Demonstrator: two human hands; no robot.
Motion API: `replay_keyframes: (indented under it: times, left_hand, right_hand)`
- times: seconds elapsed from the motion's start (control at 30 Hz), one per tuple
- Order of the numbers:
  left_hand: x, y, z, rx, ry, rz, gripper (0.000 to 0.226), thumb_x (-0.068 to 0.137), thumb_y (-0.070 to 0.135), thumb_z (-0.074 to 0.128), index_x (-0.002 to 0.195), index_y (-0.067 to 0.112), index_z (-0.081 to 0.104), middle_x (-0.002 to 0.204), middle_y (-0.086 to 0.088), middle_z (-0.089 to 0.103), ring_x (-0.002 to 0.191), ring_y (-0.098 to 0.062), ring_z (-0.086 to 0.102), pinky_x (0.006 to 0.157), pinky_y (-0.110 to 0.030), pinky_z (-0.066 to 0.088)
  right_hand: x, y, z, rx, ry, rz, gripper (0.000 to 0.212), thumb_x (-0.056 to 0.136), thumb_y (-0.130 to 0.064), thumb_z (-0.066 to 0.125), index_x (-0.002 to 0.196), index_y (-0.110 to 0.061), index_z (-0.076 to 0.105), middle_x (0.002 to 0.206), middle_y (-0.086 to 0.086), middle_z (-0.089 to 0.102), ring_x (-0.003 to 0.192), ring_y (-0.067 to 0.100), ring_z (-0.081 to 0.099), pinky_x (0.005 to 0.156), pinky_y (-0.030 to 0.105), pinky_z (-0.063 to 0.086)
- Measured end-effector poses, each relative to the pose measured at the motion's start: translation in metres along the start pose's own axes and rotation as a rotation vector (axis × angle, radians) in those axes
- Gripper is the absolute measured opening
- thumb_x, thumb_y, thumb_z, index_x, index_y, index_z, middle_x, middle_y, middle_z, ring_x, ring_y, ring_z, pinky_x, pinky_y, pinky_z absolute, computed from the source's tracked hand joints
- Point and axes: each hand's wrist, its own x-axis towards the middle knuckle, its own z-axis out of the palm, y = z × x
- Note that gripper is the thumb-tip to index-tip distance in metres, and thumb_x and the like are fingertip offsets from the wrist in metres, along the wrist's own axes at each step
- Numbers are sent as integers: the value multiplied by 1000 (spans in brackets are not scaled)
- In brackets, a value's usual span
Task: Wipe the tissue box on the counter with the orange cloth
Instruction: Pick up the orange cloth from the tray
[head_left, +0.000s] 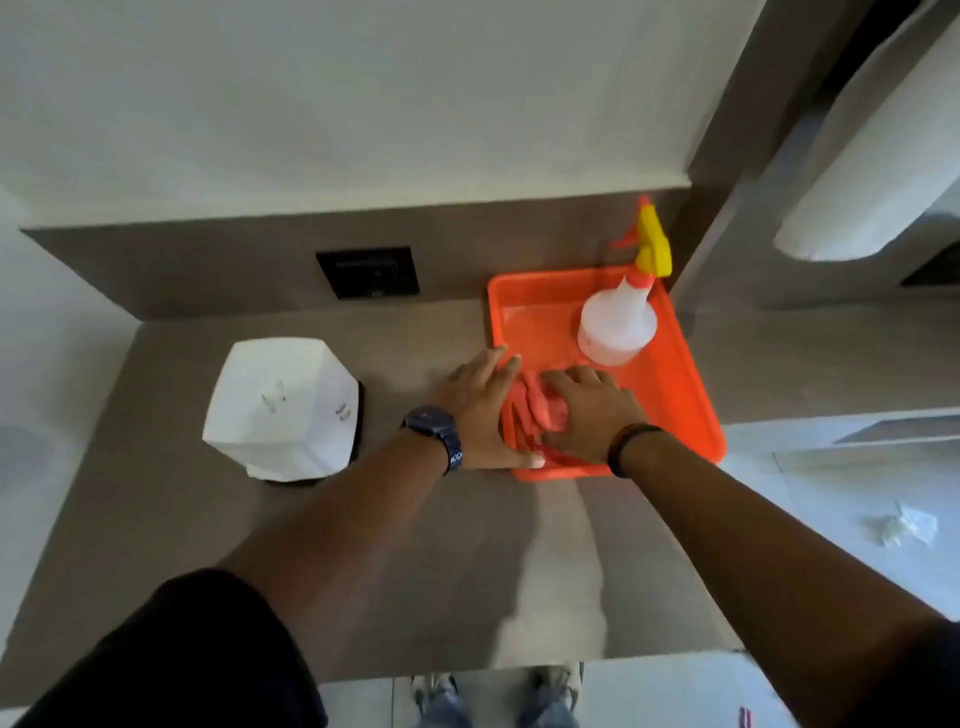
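The broad grey-brown stone-look desk (291, 545) fills the middle and lower frame, with a matching low backsplash along its far edge and a pale wall above. A black square wall socket (368, 272) is set into that backsplash at centre. At the upper right, a white curved dispenser (878, 171) hangs on the side wall; below it, at the right edge, a lighter surface carries a crumpled scrap of white tissue (904, 527).

Left of centre stands the white faceted tissue box (283, 410) — angular planes, faint grey marks on its top, resting on a thin dark base that shows along its right side. It sits well apart from the tray, untouched.

Right of centre lies the shallow bright orange plastic tray (691, 395), with a translucent white spray bottle with a yellow-and-orange trigger head (618, 327) upright in its far right part.

In the tray's near left corner lies the bunched orange cloth (535, 410). The left hand (483, 410), fingers spread flat, rests over the tray's left rim against the cloth; a dark wristwatch (434, 434) is on that wrist. The right hand (592, 410) presses down on the cloth with fingers splayed — a dark band (631, 447) circles its wrist.
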Motion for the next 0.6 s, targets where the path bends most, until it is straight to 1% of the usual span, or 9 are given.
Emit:
replay_keyframes:
  times: [0.03,0.1,0.2,0.3,0.37,0.5,0.53,0.6]
  left_hand:
    - [4,-1,3,-3,-53,-9,130,53,84,61,147,17,1,157,-9,-2,140,-22,2,111,-42,9]
    - [8,-4,8,5,-113,-7,138,49,89,58,146,16,-6,156,-6,-12,140,-18,-7,109,-38,0]
    - [13,-9,14,14,-125,21,145,44,94,52,145,12,-11,155,-6,-18,139,-15,-15,105,-34,-7]
    - [16,-13,15,31,-121,34,149,40,98,47,144,10,-13,154,-7,-21,138,-16,-18,107,-35,-6]
    - [16,-12,16,29,-122,37,149,39,98,46,144,10,-13,154,-8,-21,139,-17,-18,110,-37,-4]
    - [14,-10,14,15,-120,41,149,40,97,49,145,9,-10,155,-9,-17,140,-19,-14,113,-43,2]
    - [14,-10,10,19,-120,48,148,40,96,50,145,10,-9,155,-10,-15,140,-20,-12,113,-43,2]
    - [12,-13,-3,26,-100,49,146,42,94,55,146,12,-7,156,-11,-10,141,-20,-9,111,-42,1]
  right_hand:
    - [4,0,3,-31,-26,-5,88,74,-57,70,149,-36,30,155,11,37,142,40,35,107,57,39]
    - [10,1,9,-85,-24,-5,91,73,-60,69,151,-39,25,160,10,30,146,41,28,108,60,36]
    - [17,3,17,-77,2,13,89,72,-59,70,149,-41,28,158,9,30,142,42,31,104,62,39]
    - [24,2,21,-51,27,52,84,72,-53,72,146,-42,33,154,8,32,136,44,34,99,64,42]
    - [27,-2,24,-42,48,84,76,75,-48,70,142,-41,37,149,10,36,130,45,37,95,65,46]
    - [30,-6,28,28,153,121,57,84,-36,64,137,-34,44,138,13,43,121,46,44,93,60,49]
    - [30,-7,28,85,191,140,54,85,-33,63,136,-31,46,137,15,44,120,46,45,94,58,48]
    - [30,-13,22,324,297,212,51,86,-27,62,135,-24,49,134,20,45,119,47,46,98,52,45]
